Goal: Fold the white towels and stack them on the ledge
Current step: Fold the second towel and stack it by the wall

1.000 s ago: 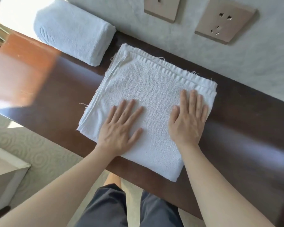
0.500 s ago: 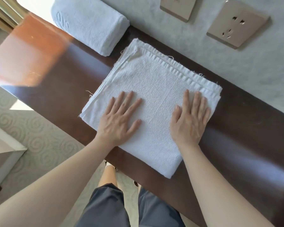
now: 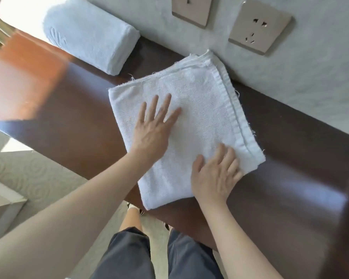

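Observation:
A white towel (image 3: 197, 101), folded into a flat square, lies on the dark wooden ledge (image 3: 79, 125), its far corner touching the wall. My left hand (image 3: 153, 127) lies flat on the towel's middle with fingers spread and straight. My right hand (image 3: 216, 176) presses flat on the towel's near right part, fingers straight. A second white towel (image 3: 91, 35), rolled or thickly folded, sits on the ledge at the back left, a small gap apart from the flat one.
The wall (image 3: 290, 81) runs close behind the ledge and carries a switch plate (image 3: 191, 11) and a socket (image 3: 259, 27). Sunlight glares on the ledge's left end. Patterned carpet (image 3: 28, 174) and my legs are below the near edge.
The flat towel has turned clockwise on the ledge under both hands; its hemmed edge now faces right. My right hand has slid nearer to me, my left hand toward the middle.

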`<state>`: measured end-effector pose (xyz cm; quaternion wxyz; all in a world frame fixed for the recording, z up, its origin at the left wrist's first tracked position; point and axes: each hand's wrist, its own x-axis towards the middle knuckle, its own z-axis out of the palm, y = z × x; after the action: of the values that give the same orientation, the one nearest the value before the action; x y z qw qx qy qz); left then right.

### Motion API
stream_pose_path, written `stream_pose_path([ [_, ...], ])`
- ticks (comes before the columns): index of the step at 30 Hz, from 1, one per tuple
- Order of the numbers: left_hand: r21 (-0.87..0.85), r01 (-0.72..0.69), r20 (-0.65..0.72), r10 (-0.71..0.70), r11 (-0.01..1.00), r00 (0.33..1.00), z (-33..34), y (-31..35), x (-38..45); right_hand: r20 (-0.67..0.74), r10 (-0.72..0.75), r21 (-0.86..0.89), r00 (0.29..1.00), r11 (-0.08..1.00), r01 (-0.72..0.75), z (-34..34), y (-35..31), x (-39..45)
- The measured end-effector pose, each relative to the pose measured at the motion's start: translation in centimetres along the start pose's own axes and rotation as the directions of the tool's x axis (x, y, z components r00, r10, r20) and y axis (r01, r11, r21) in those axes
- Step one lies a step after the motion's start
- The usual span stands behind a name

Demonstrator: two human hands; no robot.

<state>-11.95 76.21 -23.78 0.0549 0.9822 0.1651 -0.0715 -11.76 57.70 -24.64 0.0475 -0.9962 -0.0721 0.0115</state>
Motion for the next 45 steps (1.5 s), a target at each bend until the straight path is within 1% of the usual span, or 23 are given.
stream_pose_path([
  [1, -0.104, 0.035, 0.03, -0.032, 0.994, 0.999, 0.2, 2.0, -1.5, -0.046, -0.032, 0.044, 0.998, 0.998, 0.034, -0.2, -0.1, 0.5],
  [3, -0.253, 0.07, 0.123, -0.04, 0.965, 0.992, 1.0, 4.4, -4.3, -0.114, -0.179, 0.123, 0.977, 0.973, 0.193, -0.5, -0.4, 2.3],
  [5, -0.172, -0.007, 0.132, 0.03, 0.985, 0.991, 2.0, 4.4, -5.8, -0.095, -0.378, 0.175, 0.921, 0.904, 0.389, -0.4, -0.2, 4.5],
  [8, -0.113, -0.16, 0.041, 0.166, 0.981, 0.985, 2.7, 1.8, -4.7, 0.06, -0.524, 0.204, 0.849, 0.84, 0.504, 0.2, 1.0, 6.4],
  [9, -0.107, -0.222, 0.026, 0.226, 0.969, 0.974, 2.8, 1.0, -4.1, 0.091, -0.53, 0.198, 0.843, 0.839, 0.506, 0.5, 1.7, 6.3],
  [11, -0.078, -0.353, 0.024, 0.356, 0.932, 0.934, 2.8, -0.6, -3.0, 0.091, -0.467, 0.18, 0.879, 0.876, 0.447, 0.8, 2.4, 4.5],
  [13, -0.029, -0.495, 0.062, 0.496, 0.868, 0.866, 2.5, -2.3, -1.7, 0.072, -0.336, 0.153, 0.939, 0.934, 0.322, 0.9, 1.5, 1.5],
  [15, 0.011, -0.588, 0.109, 0.583, 0.809, 0.805, 1.8, -3.6, -0.9, 0.071, -0.212, 0.11, 0.975, 0.973, 0.204, 0.9, -0.3, -1.1],
  [16, 0.02, -0.589, 0.112, 0.584, 0.808, 0.804, 1.4, -3.8, -0.8, 0.081, -0.169, 0.09, 0.982, 0.983, 0.162, 0.9, -1.2, -1.7],
  [17, 0.015, -0.551, 0.102, 0.547, 0.834, 0.831, 1.2, -3.5, -1.3, 0.096, -0.144, 0.078, 0.985, 0.988, 0.136, 0.8, -1.8, -1.8],
  [19, -0.057, -0.395, 0.052, 0.398, 0.917, 0.916, 1.4, -2.7, -3.4, 0.103, -0.147, 0.069, 0.984, 0.988, 0.14, 0.7, -1.8, -1.1],
  [20, -0.092, -0.341, 0.034, 0.345, 0.936, 0.938, 1.7, -2.5, -4.7, 0.093, -0.175, 0.066, 0.98, 0.983, 0.169, 0.8, -1.3, -0.8],
  [23, -0.09, -0.358, 0.016, 0.361, 0.929, 0.932, 2.1, -3.9, -6.4, 0.089, -0.265, 0.07, 0.96, 0.963, 0.259, 1.1, 0.3, -1.4],
  [25, -0.09, -0.384, 0.015, 0.386, 0.919, 0.922, 2.0, -4.8, -5.8, 0.085, -0.279, 0.081, 0.957, 0.959, 0.272, 1.3, 0.7, -2.5],
  [27, -0.1, -0.378, 0.014, 0.381, 0.92, 0.924, 2.0, -5.4, -4.9, 0.094, -0.251, 0.08, 0.964, 0.967, 0.244, 1.4, 0.5, -3.3],
  [31, -0.066, -0.271, 0.014, 0.272, 0.96, 0.962, 1.4, -7.6, -3.4, 0.131, -0.178, 0.044, 0.975, 0.984, 0.174, 0.8, -0.8, -3.6],
  [34, -0.004, -0.253, 0.054, 0.252, 0.968, 0.966, 1.4, -7.7, -3.2, 0.071, -0.098, 0.081, 0.993, 0.992, 0.093, 0.3, -3.3, -1.8],
  [35, 0.009, -0.252, 0.058, 0.251, 0.968, 0.966, 1.5, -7.4, -3.3, 0.043, -0.115, 0.107, 0.992, 0.988, 0.11, 0.3, -4.5, -0.7],
  [37, -0.003, -0.252, 0.056, 0.252, 0.968, 0.966, 1.8, -7.4, -3.5, 0.033, -0.246, 0.158, 0.969, 0.958, 0.238, 0.5, -6.9, 1.7],
  [39, -0.022, -0.263, 0.05, 0.264, 0.965, 0.963, 1.9, -7.8, -3.4, 0.08, -0.429, 0.148, 0.9, 0.898, 0.415, 1.1, -7.9, 4.1],
  [41, -0.031, -0.281, 0.044, 0.282, 0.959, 0.958, 2.0, -8.2, -3.3, 0.14, -0.489, 0.088, 0.861, 0.872, 0.481, 1.7, -6.5, 6.7],
  [43, -0.034, -0.298, 0.028, 0.299, 0.954, 0.954, 2.1, -8.2, -3.3, 0.154, -0.365, 0.027, 0.918, 0.93, 0.365, 1.8, -3.6, 9.6],
  [45, -0.026, -0.304, 0.019, 0.304, 0.952, 0.952, 2.2, -8.2, -3.2, 0.169, -0.136, 0.027, 0.976, 0.991, 0.133, 1.3, -0.9, 12.5],
])
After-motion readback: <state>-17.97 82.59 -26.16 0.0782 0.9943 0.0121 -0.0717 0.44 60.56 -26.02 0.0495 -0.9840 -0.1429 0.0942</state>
